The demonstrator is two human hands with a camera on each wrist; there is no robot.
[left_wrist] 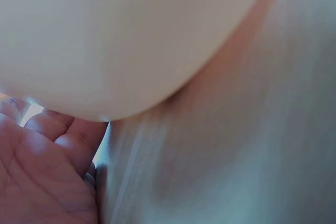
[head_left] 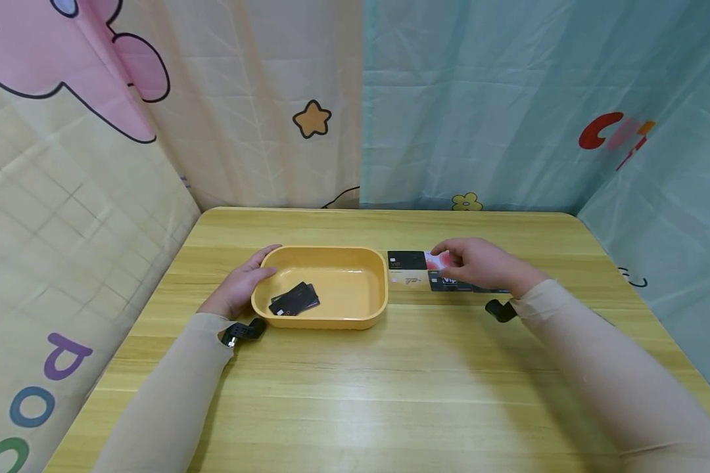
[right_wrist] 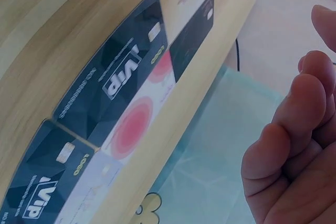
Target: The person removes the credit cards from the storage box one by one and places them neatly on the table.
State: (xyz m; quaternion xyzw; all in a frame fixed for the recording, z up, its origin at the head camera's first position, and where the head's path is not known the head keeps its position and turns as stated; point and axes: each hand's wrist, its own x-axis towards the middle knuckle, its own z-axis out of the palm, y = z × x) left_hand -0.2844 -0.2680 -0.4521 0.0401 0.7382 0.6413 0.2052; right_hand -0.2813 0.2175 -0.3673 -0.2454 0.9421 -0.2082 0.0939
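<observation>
My left hand (head_left: 240, 284) holds the left end of a yellow tray (head_left: 319, 323), thumb at the rim. In the left wrist view its fingers (left_wrist: 79, 142) bend against the tray's pale, blurred side. Inside the tray, a few black cards (head_left: 296, 299) overlap at the front left. My right hand (head_left: 485, 261) hovers over cards laid in two rows, its fingers loosely bent and nothing between them. Those cards include a black one (head_left: 406, 260), a gold one (head_left: 409, 281), dark "Vip" cards (right_wrist: 115, 72) and a white card with pink circles (right_wrist: 131, 124). In the head view the hand partly hides them.
Both rows of cards lie just right of the tray on a light wooden table (head_left: 343, 387). Patterned curtains (head_left: 260, 98) hang behind the table's back edge and along both sides. Each wrist carries a black strapped device (head_left: 500, 310).
</observation>
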